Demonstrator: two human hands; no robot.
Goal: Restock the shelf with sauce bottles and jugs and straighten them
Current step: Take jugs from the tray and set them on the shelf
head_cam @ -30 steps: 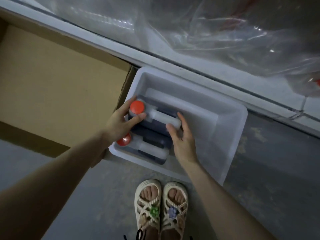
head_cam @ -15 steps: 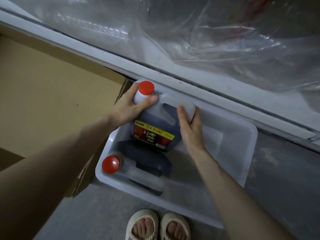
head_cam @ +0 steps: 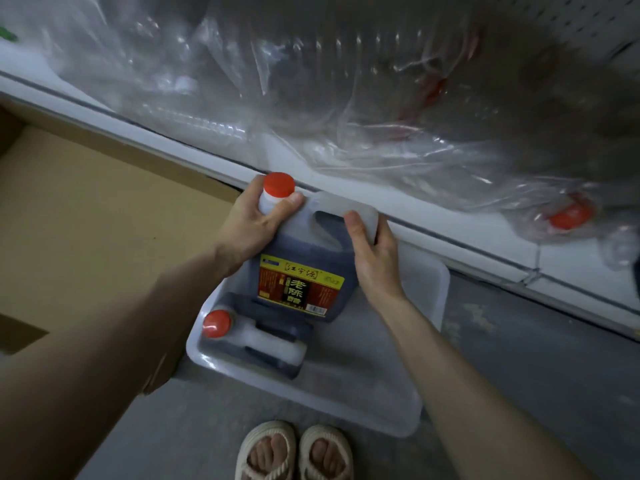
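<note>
1. Cardboard box (head_cam: 86,237) is flanking the white bin (head_cam: 433,292).
2. Left hand (head_cam: 252,226) is gripping the vinegar jug (head_cam: 301,285) by its neck, under the red cap.
3. Right hand (head_cam: 372,252) is curling round its handle; the jug is hanging over the bin, near the shelf edge (head_cam: 460,235).

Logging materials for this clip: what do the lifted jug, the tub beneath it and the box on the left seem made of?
Lifted jug: translucent matte plastic; dark liquid shows through, and the empty handle looks milky.
Tub: smooth whitish plastic, judging by its moulded rounded rim and faint sheen.
Box: likely brown cardboard; flat matte surface with folded flaps.
</note>
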